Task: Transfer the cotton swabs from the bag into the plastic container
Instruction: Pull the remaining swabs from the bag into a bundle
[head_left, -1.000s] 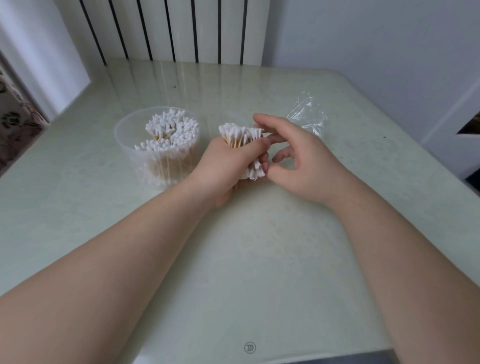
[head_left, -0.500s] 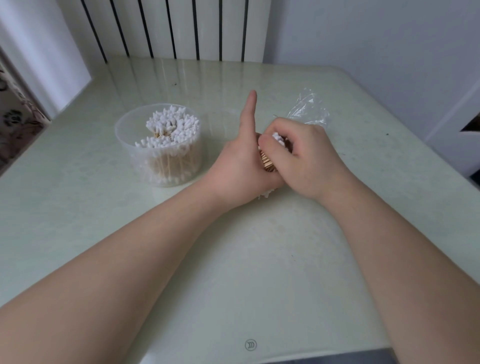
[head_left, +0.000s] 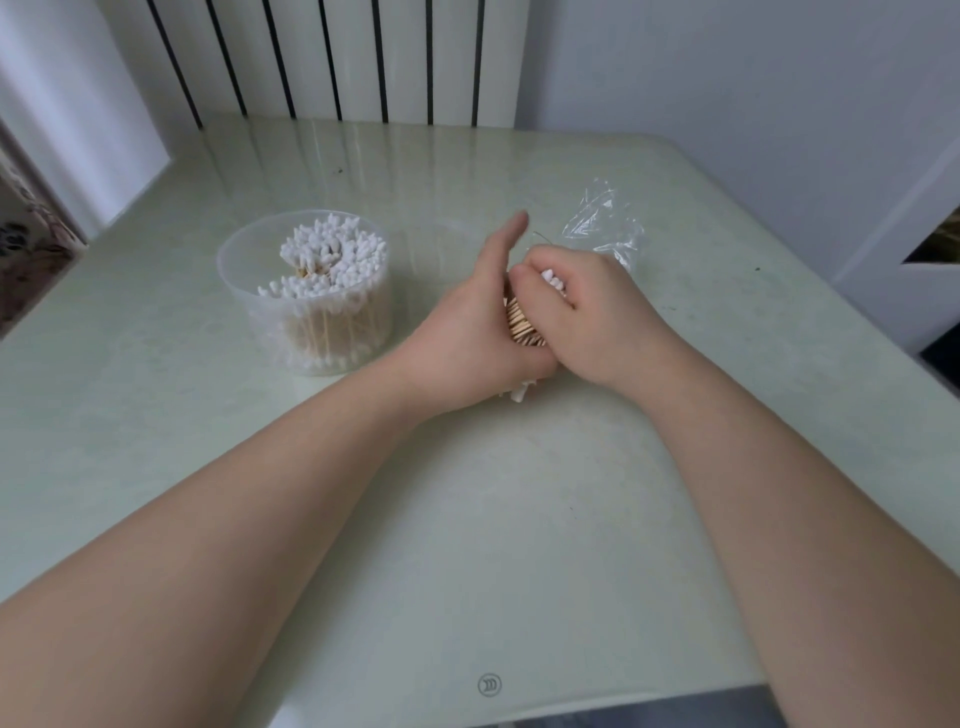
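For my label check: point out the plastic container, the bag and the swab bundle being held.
plastic container (head_left: 235, 291): head view, bare left wall.
bag (head_left: 602, 228): head view, crumpled clear film.
swab bundle (head_left: 519, 321): head view, exposed wooden sticks.

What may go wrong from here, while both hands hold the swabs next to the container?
1. The bundle is squeezed between the left hand and the right hand, and white tips stick out below. Some swabs may slip onto the table.
2. The container holds many upright swabs. Pushing the bundle in may tip it or spill some.
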